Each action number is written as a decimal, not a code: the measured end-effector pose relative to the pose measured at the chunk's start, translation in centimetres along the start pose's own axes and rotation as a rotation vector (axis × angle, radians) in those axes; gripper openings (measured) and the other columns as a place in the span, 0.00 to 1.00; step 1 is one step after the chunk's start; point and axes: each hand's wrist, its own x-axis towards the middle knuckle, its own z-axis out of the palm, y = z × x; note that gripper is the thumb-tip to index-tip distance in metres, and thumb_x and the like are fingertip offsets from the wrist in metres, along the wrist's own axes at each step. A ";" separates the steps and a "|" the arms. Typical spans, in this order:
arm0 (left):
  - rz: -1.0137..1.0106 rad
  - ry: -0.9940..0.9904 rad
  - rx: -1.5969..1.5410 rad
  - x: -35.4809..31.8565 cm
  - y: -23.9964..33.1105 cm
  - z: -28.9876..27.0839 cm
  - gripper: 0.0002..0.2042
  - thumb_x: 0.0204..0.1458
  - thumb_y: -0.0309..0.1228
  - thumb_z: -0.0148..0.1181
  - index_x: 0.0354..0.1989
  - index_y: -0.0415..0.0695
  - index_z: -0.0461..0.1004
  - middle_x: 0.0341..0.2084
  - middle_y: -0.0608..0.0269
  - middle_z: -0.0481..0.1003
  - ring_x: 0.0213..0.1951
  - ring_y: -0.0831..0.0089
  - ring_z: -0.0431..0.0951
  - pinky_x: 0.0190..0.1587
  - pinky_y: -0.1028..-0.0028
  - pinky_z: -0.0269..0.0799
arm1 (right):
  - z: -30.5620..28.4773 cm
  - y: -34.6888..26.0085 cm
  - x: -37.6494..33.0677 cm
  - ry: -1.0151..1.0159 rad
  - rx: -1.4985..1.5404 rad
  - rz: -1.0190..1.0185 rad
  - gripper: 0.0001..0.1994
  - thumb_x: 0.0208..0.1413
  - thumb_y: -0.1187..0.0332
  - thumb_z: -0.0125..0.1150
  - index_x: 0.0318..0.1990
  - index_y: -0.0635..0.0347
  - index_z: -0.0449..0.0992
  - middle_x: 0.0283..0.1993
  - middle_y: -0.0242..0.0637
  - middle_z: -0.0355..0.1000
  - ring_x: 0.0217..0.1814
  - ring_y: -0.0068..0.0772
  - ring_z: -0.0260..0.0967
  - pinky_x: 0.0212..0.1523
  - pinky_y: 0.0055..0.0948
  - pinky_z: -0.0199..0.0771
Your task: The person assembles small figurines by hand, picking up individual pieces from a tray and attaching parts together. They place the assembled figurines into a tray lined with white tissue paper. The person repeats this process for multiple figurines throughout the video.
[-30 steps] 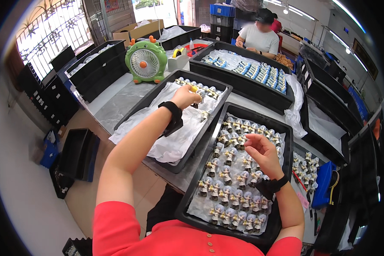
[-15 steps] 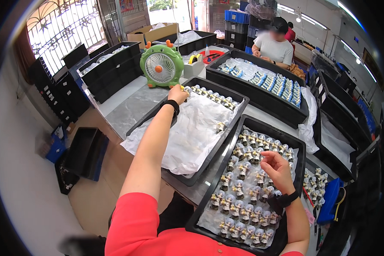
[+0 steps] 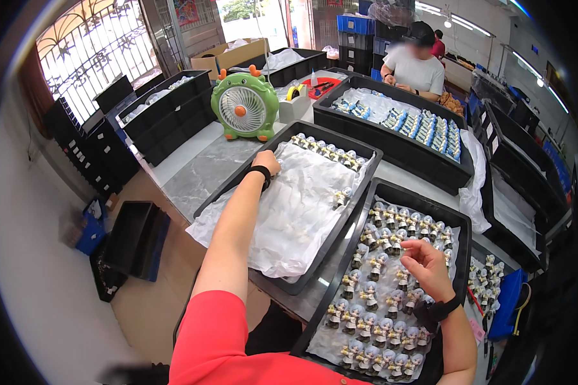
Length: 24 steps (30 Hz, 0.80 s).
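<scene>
My left hand (image 3: 267, 163) is closed at the far left corner of a black tray (image 3: 288, 285) lined with white paper (image 3: 289, 215). What its fingers hold, if anything, is hidden. Small pale-haired figurines (image 3: 327, 152) stand in a row along that tray's far edge, and a couple more (image 3: 342, 196) are near its right side. Above a second black tray (image 3: 465, 256), to the right, hovers my right hand (image 3: 427, 269), open, its bent fingers apart from the thumb and nothing visible in them. Several rows of the same figurines (image 3: 383, 328) fill much of that tray.
A green animal-shaped fan (image 3: 244, 106) and a tape dispenser (image 3: 293, 102) stand beyond the left tray. Farther right, a deep black bin (image 3: 392, 144) holds blue-and-white pieces. A person (image 3: 415, 67) works behind it. More figurines (image 3: 486, 282) and a blue container (image 3: 508, 301) lie at far right.
My left hand has moved back from the far row of figurines, toward me along the tray's left side. My right hand stays over the right tray. The view has shifted slightly.
</scene>
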 end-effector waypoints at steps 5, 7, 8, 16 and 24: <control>0.045 0.222 -0.008 -0.1 1.7 -0.8 0.15 0.40 0.31 0.57 0.39 0.41 0.76 0.34 0.49 0.77 0.39 0.58 0.77 0.42 0.67 0.72 | -0.1 0.2 0.0 -0.015 0.000 -0.006 0.11 0.50 0.75 0.59 0.43 0.62 0.73 0.29 0.25 0.68 0.30 0.13 0.64 0.32 0.15 0.65; 0.049 0.205 0.155 -0.9 2.6 -1.2 0.14 0.43 0.31 0.55 0.40 0.43 0.75 0.38 0.49 0.75 0.45 0.57 0.75 0.47 0.65 0.70 | -0.1 0.1 0.0 -0.010 -0.012 -0.008 0.11 0.50 0.75 0.59 0.43 0.63 0.73 0.29 0.26 0.68 0.30 0.13 0.64 0.31 0.15 0.65; 0.049 0.214 0.202 -1.1 2.8 -0.8 0.13 0.44 0.30 0.55 0.40 0.43 0.75 0.39 0.49 0.75 0.45 0.57 0.75 0.46 0.65 0.70 | -0.1 0.0 0.1 -0.001 -0.014 -0.003 0.11 0.50 0.75 0.59 0.42 0.63 0.73 0.29 0.26 0.69 0.30 0.14 0.65 0.32 0.16 0.66; 0.211 0.398 0.307 -2.2 2.6 1.2 0.10 0.47 0.26 0.54 0.39 0.45 0.73 0.34 0.52 0.74 0.40 0.56 0.76 0.42 0.61 0.73 | -0.1 0.2 0.0 0.001 -0.030 0.009 0.11 0.48 0.75 0.60 0.41 0.62 0.74 0.27 0.28 0.71 0.28 0.15 0.67 0.33 0.18 0.68; 0.391 0.414 0.166 -1.4 0.0 0.0 0.10 0.44 0.24 0.53 0.35 0.45 0.77 0.34 0.49 0.74 0.39 0.54 0.74 0.43 0.61 0.69 | 0.0 -0.5 0.1 -0.007 -0.061 0.026 0.12 0.48 0.74 0.60 0.42 0.62 0.75 0.26 0.28 0.71 0.27 0.15 0.66 0.31 0.17 0.68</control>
